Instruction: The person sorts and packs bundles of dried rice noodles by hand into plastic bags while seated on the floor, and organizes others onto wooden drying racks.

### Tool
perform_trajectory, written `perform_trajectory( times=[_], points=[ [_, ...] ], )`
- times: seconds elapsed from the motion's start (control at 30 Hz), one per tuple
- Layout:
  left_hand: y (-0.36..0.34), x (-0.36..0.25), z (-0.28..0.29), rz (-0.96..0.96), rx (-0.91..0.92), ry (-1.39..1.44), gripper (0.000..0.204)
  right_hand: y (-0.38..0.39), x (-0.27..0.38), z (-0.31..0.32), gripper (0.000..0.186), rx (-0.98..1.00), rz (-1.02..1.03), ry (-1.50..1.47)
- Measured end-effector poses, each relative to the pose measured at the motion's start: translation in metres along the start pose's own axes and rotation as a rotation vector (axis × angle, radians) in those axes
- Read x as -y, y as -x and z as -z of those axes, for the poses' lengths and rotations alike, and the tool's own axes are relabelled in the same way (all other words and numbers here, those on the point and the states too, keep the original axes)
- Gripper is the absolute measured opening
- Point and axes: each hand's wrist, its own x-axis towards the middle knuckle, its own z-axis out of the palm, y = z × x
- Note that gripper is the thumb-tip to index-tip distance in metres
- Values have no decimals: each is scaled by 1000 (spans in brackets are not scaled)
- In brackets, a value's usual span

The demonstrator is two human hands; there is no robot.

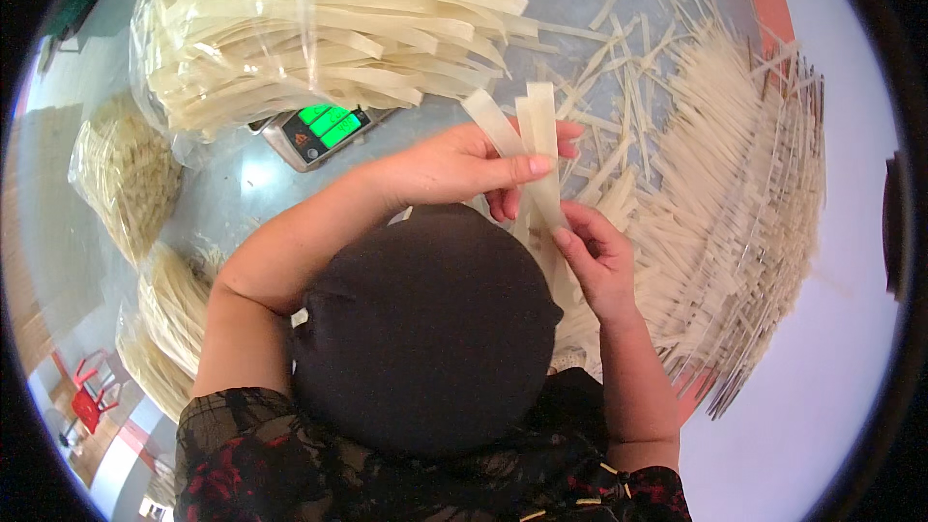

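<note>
Several flat strips (545, 189) are pinched by the left hand (476, 164) and grasped nearer the body by the right hand (601, 263), beside the loose pile (713, 159); gathering appears under way, the next move likely calling for evened ends.

I can see a plain, rounded black cap (425, 329) and below it a black top (358, 483), sheer in places, with dark leafy shapes and splashes of red. Its sleeves (237, 425) are short; slim gold-coloured bars (589, 501) dot the right side.
</note>
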Motion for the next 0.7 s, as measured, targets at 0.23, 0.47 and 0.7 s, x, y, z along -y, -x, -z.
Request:
perform_trajectory(
  times=[0.23,0.47,0.7],
  points=[
    [11,19,6,-8,100,-153,45,-2,3,-28,16,-24,-163,-30],
    [2,31,20,110,-105,-43,34,-16,2,-15,20,-360,-73,-244],
    [10,94,56,456,-44,-1017,52,-35,69,60,18,-450,308,118]
  ],
)
